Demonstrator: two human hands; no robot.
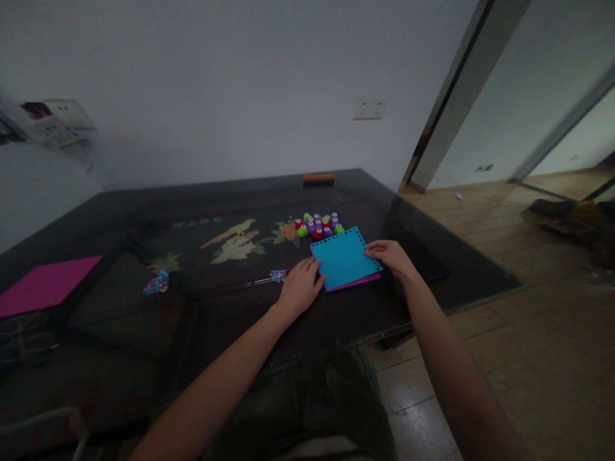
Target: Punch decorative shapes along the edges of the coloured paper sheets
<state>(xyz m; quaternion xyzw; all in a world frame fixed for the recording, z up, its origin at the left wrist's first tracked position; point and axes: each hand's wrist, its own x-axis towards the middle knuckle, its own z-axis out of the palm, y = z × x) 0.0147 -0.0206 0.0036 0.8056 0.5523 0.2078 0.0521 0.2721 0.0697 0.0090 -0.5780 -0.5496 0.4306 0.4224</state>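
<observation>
1. At the far left of the dark, glossy tabletop [259, 198], I see a flat magenta sheet [50, 285].
2. Right of it lies a small heap of pink, blue and white beads [157, 282].
3. Next comes a pale bird-and-flower picture [233, 240] on the surface.
4. Nearer the person is a thin clear stick [263, 280], similar beads bunched at its right end.
5. The left hand [302, 288] rests over the left edge of a square blue sheet [344, 259], thumb a little apart; I cannot tell whether its grip pinches.
6. Behind that sheet cluster red, green and purple balls [318, 224], an orange-brown cylinder [318, 179] farther back.
7. The blue sheet, dark dots along its borders, lies before the person, partly covering a second magenta sheet [369, 280].
8. The right hand [388, 257] has its grip closed on the blue sheet's right edge.
9. Beside it sits a flat black object [425, 259].
</observation>
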